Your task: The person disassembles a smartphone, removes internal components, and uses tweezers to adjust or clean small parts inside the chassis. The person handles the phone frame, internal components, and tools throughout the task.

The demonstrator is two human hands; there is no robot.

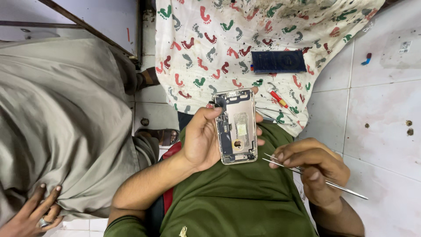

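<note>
My left hand (201, 138) grips an opened phone housing (236, 126), gold inside with dark parts along its left edge and a round hole near its lower end. My right hand (315, 166) pinches thin metal tweezers (307, 173), whose tips point left and sit just right of the housing's lower corner, not touching it. Both hands hover over my lap in a green shirt.
A white cloth printed with coloured footprints (206, 39) covers the tiled floor (386, 114) ahead. On it lie a dark blue flat phone part (278, 61) and a small red screwdriver (279, 99). Another person in grey clothes (61, 118) sits at left, a hand (35, 215) on the knee.
</note>
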